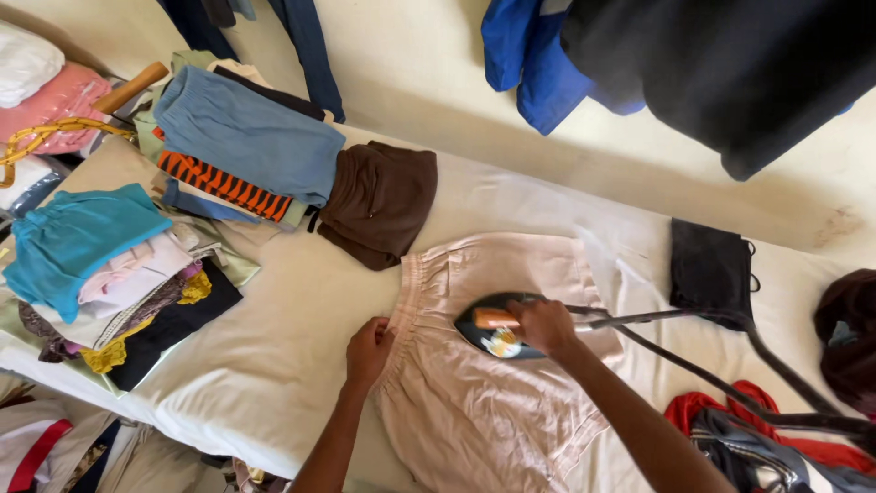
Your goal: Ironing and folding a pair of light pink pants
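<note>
Right hand (540,326) is closed around the iron (493,330), pressed on the pink garment (493,383) mid-table (274,365); left hand (368,351) pinches its waistband. Fabric could be scorched if the iron is rested too long.

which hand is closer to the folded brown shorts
Left. The left hand pinches the pink garment's waistband just below the brown shorts; the right hand grips the iron, farther right.

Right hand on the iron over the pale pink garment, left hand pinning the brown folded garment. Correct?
Not quite. The head view shows the left hand on the waistband edge of the same pale pink garment, not the brown folded garment. The right hand does hold the iron.
</note>
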